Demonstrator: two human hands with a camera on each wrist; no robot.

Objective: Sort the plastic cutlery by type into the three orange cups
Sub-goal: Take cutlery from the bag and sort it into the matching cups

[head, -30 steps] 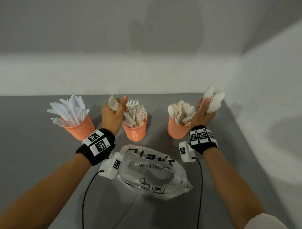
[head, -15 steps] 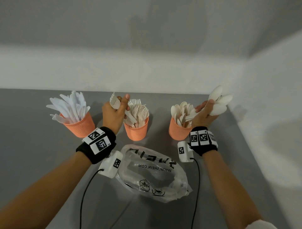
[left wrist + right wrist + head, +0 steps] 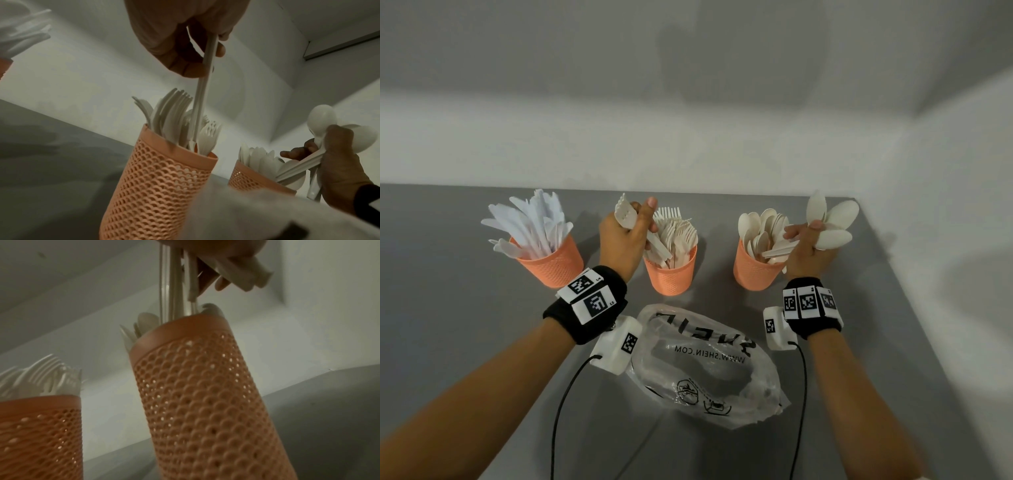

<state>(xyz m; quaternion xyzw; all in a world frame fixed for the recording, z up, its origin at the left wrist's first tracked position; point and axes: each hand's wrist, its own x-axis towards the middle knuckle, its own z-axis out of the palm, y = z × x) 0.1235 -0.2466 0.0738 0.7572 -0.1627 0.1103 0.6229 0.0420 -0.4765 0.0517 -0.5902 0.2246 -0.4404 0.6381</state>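
Note:
Three orange mesh cups stand in a row on the grey table: the left cup [image 3: 551,263] holds white knives, the middle cup [image 3: 671,274] holds forks, the right cup [image 3: 755,270] holds spoons. My left hand [image 3: 625,240] grips a couple of white forks [image 3: 626,216], tines up, with their handles [image 3: 202,100] reaching down into the middle cup [image 3: 156,181]. My right hand [image 3: 808,250] grips a bunch of white spoons [image 3: 832,222], bowls up, just right of the spoon cup, their handles [image 3: 174,288] angled over its rim [image 3: 185,327].
A crumpled clear plastic bag [image 3: 709,363] with black print lies on the table between my forearms. White walls close the table at the back and on the right. Cables run from both wrist cameras toward the near edge.
Both hands have stayed beside their cups with their cutlery. The right hand's spoon bunch has tilted a little to the right, and the head view has shifted slightly.

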